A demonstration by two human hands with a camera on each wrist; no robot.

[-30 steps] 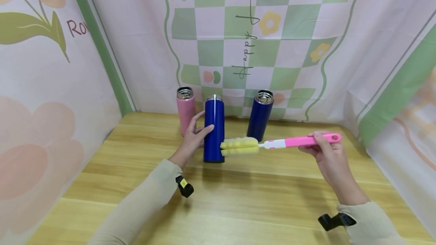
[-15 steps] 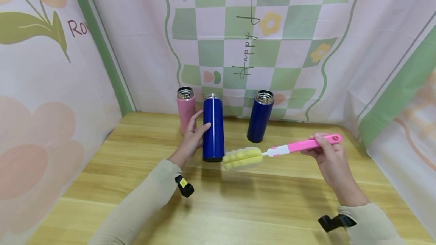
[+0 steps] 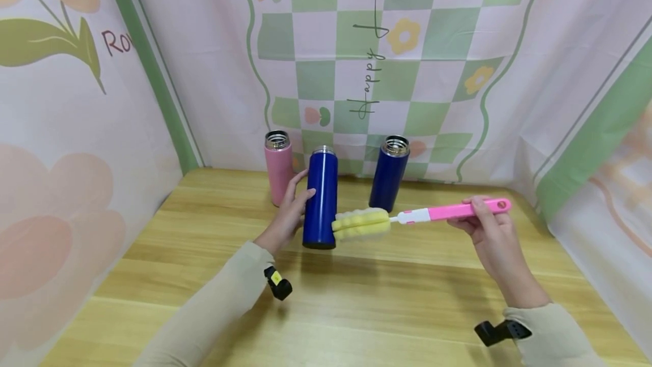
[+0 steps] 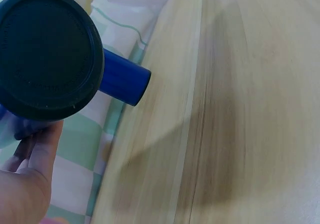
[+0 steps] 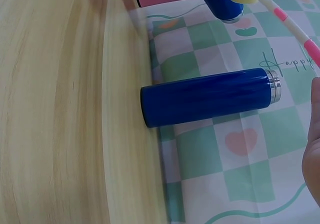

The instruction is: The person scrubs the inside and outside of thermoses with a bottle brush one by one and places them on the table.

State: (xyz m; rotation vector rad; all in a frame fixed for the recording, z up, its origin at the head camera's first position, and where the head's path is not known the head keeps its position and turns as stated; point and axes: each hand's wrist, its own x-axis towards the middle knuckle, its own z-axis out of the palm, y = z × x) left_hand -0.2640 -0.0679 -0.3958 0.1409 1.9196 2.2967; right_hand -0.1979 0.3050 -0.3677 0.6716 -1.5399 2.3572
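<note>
My left hand (image 3: 287,217) grips a blue thermos bottle (image 3: 322,197) with its thumb across the front. The bottle leans, mouth pointing away, and its dark round base (image 4: 50,54) faces the left wrist camera. In my right hand (image 3: 491,237) is a bottle brush with a pink-and-white handle (image 3: 448,212), pinched near its far end. The yellow sponge head (image 3: 361,224) lies level, its tip right at the lower right side of the held bottle. Just behind my left hand a pink bottle (image 3: 279,171) stands uncapped.
A second dark blue bottle (image 3: 389,174), also uncapped, stands upright at the back, right of the held one. The wooden table (image 3: 387,310) ends at a patterned cloth backdrop (image 3: 356,38), and printed cloth (image 3: 61,186) hangs at the sides too.
The sponge head dipped to the bottle's base, then rose again along its side. The held bottle has shifted slightly down and leans a little more. Both hands keep their hold.
</note>
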